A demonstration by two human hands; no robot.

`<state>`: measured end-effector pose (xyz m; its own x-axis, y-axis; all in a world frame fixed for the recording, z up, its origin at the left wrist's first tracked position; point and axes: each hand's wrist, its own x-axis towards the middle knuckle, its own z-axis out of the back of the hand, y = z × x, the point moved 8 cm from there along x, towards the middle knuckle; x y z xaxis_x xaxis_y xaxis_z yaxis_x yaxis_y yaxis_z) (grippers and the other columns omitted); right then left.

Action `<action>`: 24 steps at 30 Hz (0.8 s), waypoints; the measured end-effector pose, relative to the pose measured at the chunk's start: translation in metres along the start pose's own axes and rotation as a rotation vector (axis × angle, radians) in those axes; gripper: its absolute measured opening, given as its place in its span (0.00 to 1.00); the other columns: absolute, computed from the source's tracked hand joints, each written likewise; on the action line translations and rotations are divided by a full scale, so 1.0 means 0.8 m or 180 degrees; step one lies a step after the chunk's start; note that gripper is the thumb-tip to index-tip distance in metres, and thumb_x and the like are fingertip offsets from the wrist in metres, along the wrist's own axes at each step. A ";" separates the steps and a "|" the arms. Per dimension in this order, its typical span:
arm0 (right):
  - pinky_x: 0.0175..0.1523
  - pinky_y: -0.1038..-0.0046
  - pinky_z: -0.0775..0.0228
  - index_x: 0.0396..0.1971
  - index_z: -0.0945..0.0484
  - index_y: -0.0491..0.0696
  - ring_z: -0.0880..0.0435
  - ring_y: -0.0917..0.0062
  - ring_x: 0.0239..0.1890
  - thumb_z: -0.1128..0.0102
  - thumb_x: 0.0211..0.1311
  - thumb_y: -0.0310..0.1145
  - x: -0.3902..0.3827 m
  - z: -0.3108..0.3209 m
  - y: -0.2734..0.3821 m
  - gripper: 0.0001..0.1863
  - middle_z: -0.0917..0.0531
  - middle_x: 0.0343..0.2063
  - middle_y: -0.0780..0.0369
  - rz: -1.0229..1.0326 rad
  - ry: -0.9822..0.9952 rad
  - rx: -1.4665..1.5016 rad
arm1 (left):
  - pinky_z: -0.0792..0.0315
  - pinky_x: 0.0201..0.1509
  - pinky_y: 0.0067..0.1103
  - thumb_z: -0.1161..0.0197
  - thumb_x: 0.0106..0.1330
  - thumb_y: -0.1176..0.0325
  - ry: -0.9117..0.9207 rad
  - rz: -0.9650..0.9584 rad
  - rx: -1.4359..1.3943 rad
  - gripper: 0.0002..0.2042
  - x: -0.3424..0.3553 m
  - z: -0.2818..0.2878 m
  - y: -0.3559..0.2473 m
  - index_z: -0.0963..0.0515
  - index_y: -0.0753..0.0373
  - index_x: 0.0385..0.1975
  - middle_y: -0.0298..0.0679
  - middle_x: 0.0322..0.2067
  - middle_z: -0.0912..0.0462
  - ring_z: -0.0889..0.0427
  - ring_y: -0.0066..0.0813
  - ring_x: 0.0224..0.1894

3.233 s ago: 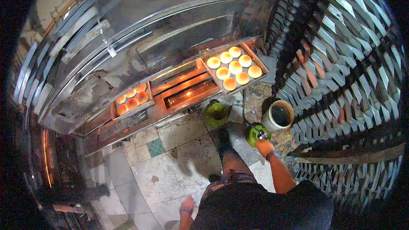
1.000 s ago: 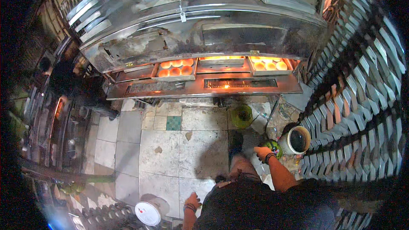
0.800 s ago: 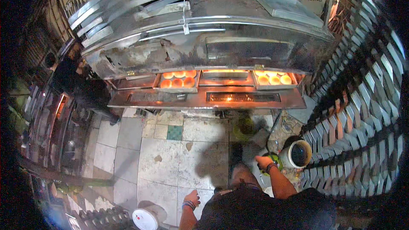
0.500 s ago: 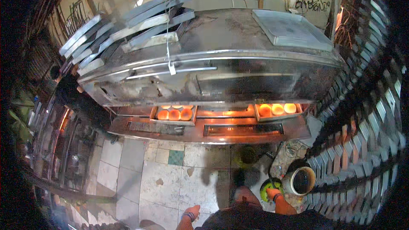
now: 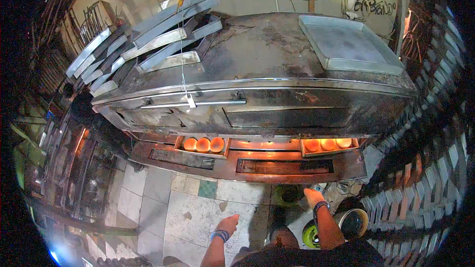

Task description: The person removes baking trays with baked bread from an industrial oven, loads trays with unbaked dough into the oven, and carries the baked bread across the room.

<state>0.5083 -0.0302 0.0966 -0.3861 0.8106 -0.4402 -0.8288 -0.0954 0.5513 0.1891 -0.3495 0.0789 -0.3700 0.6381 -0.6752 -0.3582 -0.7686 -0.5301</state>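
My left hand, with bands at its wrist, hangs over the pale floor tiles; its fingers are curled and nothing shows in them. My right hand reaches forward toward the low front ledge of the oven, its fingers closed; a small pale-blue bit shows at their tips, too small to name. Below my right forearm stands a green bowl, and right of it a round tub with a dark inside. In the glowing oven mouth sit two trays of round browned buns, a left tray and a right tray.
Stacked metal trays lean on the oven top at left; a flat tray lies there at right. Racks of trays line the right side. A person in dark clothes stands at far left. A dark round vessel rests by the ledge.
My right hand has risen from the green bowl and moved forward toward the oven ledge. My left hand has also moved forward a little. The view has tilted slightly upward.
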 end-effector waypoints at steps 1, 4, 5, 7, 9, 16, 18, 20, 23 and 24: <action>0.55 0.56 0.27 0.46 0.24 0.46 0.21 0.49 0.54 0.48 0.64 0.41 -0.015 0.016 0.009 0.17 0.17 0.47 0.46 -0.0416 -0.0174 0.0880 | 0.21 0.44 0.36 0.45 0.69 0.60 0.0002 -0.0029 0.0007 0.13 0.002 -0.003 0.024 0.27 0.65 0.40 0.50 0.47 0.16 0.15 0.42 0.47; 0.56 0.57 0.28 0.44 0.22 0.47 0.22 0.50 0.55 0.51 0.65 0.41 -0.003 -0.029 0.014 0.16 0.17 0.46 0.46 0.0787 -0.0240 0.0107 | 0.21 0.42 0.35 0.49 0.71 0.58 0.0056 0.0132 -0.0445 0.15 0.003 -0.055 0.156 0.25 0.65 0.42 0.51 0.44 0.16 0.15 0.40 0.44; 0.56 0.57 0.28 0.44 0.22 0.47 0.22 0.50 0.55 0.51 0.65 0.41 -0.017 -0.036 0.004 0.16 0.17 0.46 0.46 0.0748 -0.0274 0.0100 | 0.21 0.42 0.35 0.49 0.71 0.58 0.0094 0.0099 -0.0431 0.15 -0.009 -0.057 0.162 0.25 0.65 0.42 0.51 0.44 0.16 0.15 0.40 0.44; 0.54 0.57 0.27 0.41 0.21 0.48 0.21 0.50 0.54 0.53 0.66 0.40 -0.049 -0.071 -0.049 0.15 0.17 0.47 0.47 -0.0421 0.0178 0.0123 | 0.20 0.42 0.35 0.51 0.72 0.60 0.0521 -0.0007 0.0819 0.15 -0.047 -0.069 0.185 0.26 0.67 0.44 0.50 0.44 0.17 0.14 0.39 0.44; 0.46 0.57 0.25 0.39 0.21 0.48 0.16 0.53 0.38 0.57 0.68 0.45 -0.054 -0.144 -0.114 0.19 0.14 0.37 0.50 0.0122 0.0209 0.0306 | 0.22 0.43 0.38 0.52 0.72 0.58 0.0491 0.0091 0.0690 0.16 -0.071 -0.076 0.250 0.25 0.63 0.44 0.53 0.42 0.16 0.14 0.45 0.42; 0.42 0.58 0.24 0.37 0.20 0.44 0.15 0.57 0.36 0.51 0.63 0.43 -0.253 -0.269 -0.202 0.18 0.15 0.33 0.50 -0.0565 0.0959 -0.0336 | 0.23 0.40 0.37 0.56 0.72 0.57 0.0064 0.1110 -0.1046 0.19 -0.189 -0.089 0.356 0.23 0.63 0.46 0.51 0.39 0.14 0.14 0.41 0.35; 0.41 0.58 0.25 0.34 0.17 0.43 0.14 0.63 0.33 0.54 0.61 0.53 -0.268 -0.328 -0.289 0.27 0.13 0.31 0.53 -0.0450 0.0817 -0.0609 | 0.22 0.37 0.40 0.54 0.71 0.59 0.0022 0.0949 -0.0796 0.16 -0.210 -0.095 0.376 0.24 0.64 0.44 0.51 0.38 0.14 0.14 0.42 0.34; 0.42 0.59 0.26 0.35 0.17 0.43 0.14 0.63 0.34 0.53 0.61 0.53 -0.306 -0.333 -0.238 0.27 0.13 0.32 0.52 -0.0918 0.1012 -0.0264 | 0.22 0.39 0.40 0.53 0.72 0.59 -0.0072 0.0972 -0.0851 0.16 -0.245 -0.109 0.409 0.24 0.64 0.45 0.50 0.39 0.14 0.14 0.43 0.35; 0.45 0.60 0.26 0.38 0.17 0.43 0.14 0.62 0.37 0.52 0.61 0.51 -0.340 -0.342 -0.235 0.26 0.13 0.33 0.52 -0.1637 0.1137 0.0179 | 0.22 0.45 0.39 0.46 0.70 0.61 -0.0239 -0.0251 0.1014 0.15 -0.253 -0.132 0.449 0.24 0.64 0.48 0.49 0.43 0.14 0.14 0.44 0.42; 0.42 0.59 0.26 0.38 0.20 0.41 0.15 0.62 0.35 0.50 0.62 0.49 -0.334 -0.336 -0.201 0.23 0.15 0.32 0.52 -0.1087 0.1177 0.0013 | 0.23 0.47 0.38 0.42 0.68 0.63 -0.0220 -0.0126 0.0934 0.15 -0.257 -0.139 0.464 0.24 0.64 0.49 0.49 0.46 0.14 0.14 0.45 0.45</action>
<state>0.6358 -0.3868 -0.0645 -0.2115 0.5361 -0.8173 -0.9315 0.1425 0.3345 0.2277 -0.7712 -0.0365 -0.4048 0.6766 -0.6151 -0.6022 -0.7035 -0.3775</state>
